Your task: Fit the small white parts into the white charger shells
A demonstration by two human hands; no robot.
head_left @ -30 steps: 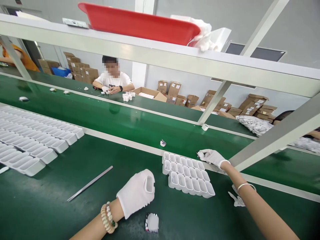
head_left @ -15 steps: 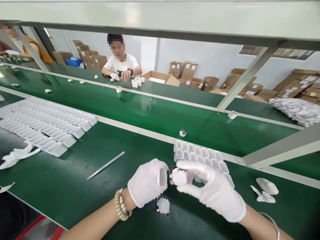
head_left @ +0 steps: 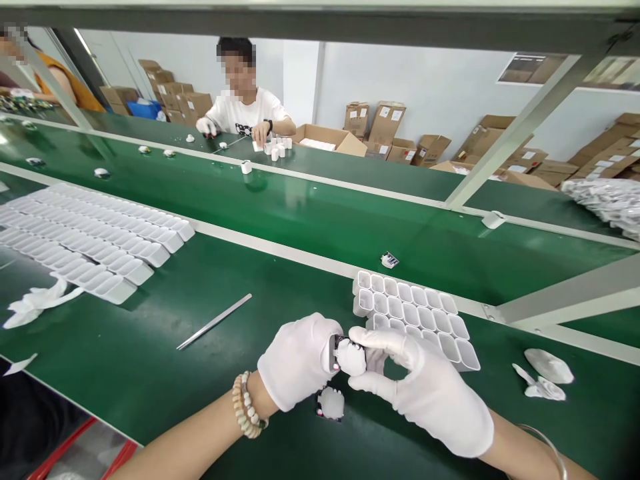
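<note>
My left hand [head_left: 299, 363], in a white glove, is closed around a small white plastic housing [head_left: 331, 355], its open mouth facing right. Between the thumb and fingers of my gloved right hand [head_left: 425, 390] is a small circuit board with a white rounded part [head_left: 351, 358]. The board's left edge is at the housing's mouth; how far it sits inside is hard to see. Just below my hands, a second circuit board with a white part [head_left: 332, 404] lies on the green table [head_left: 210, 393]. Behind my right hand stand rows of white housings [head_left: 410, 313], partly hidden by it.
Metal tweezers [head_left: 215, 322] lie left of my hands. Many white housings [head_left: 95, 240] stand in rows at far left, near a crumpled white glove [head_left: 37, 303]. White scraps [head_left: 547, 367] lie at right. Across the green belt [head_left: 280, 207] a co-worker [head_left: 250, 107] handles small parts.
My right hand has brought the circuit board left, from beside the housing to its mouth. The co-worker's hands have moved apart. The whole view has shifted slightly.
</note>
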